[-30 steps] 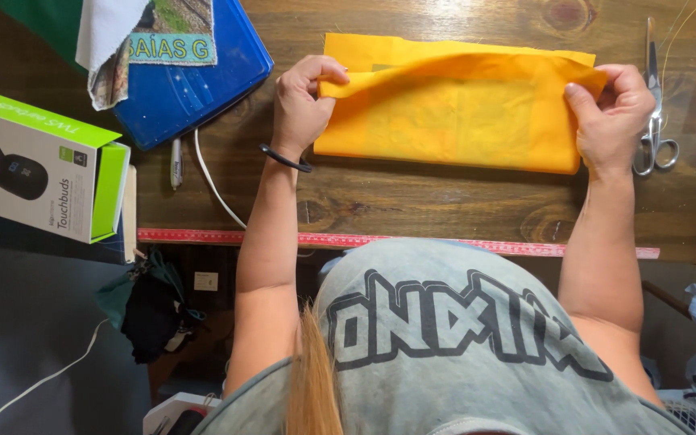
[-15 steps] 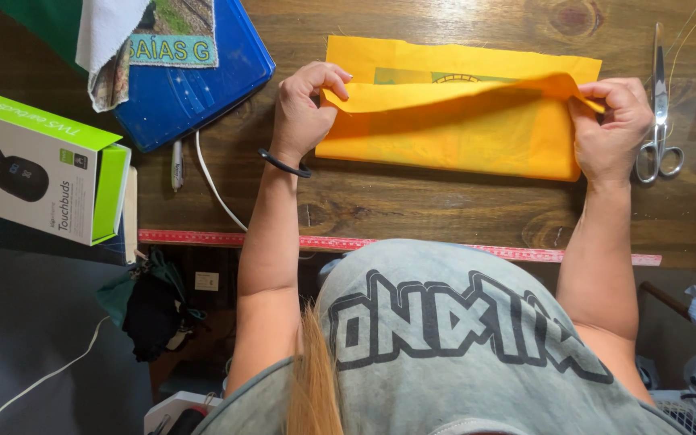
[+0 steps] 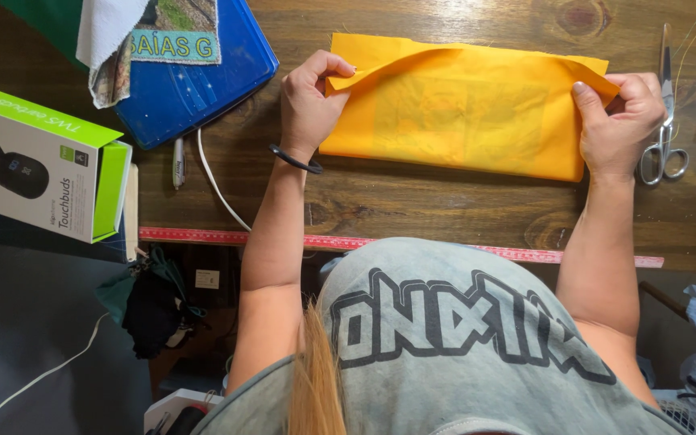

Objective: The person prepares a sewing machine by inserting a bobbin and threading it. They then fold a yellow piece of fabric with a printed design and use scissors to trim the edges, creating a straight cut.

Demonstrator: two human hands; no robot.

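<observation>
Dark brown wooden table (image 3: 412,201) w/ visible grain and knots carries everything. Folded yellow-orange cloth rectangle (image 3: 461,121) lies flat near the far edge, right of centre; thin, smooth fabric, a squarer shape showing faintly through the top layer. Left hand (image 3: 309,105) pinches the cloth's upper left corner, fingers curled shut on the lifted top layer; thin black band on that wrist. Right hand (image 3: 618,121) pinches the upper right corner the same way, thumb and fingers closed on the fabric edge. Between the hands the top layer's edge arcs up off the lower layers.

Around it: silver metal scissors (image 3: 664,121) just beside the right hand, toward the right edge, blades pointing to the far edge, touching or nearly touching the hand, can't tell which. Glossy blue plastic folder (image 3: 195,89) at the far left, w/ a printed card and a white-patterned rag on top. White cable (image 3: 219,189) and a slim white pen (image 3: 177,161) lie between folder and left forearm. Green and white cardboard box (image 3: 38,161) at the left edge, overhanging. Red measuring tape (image 3: 203,235) runs along the near edge, partly hidden by the arms and the person's grey printed shirt.
</observation>
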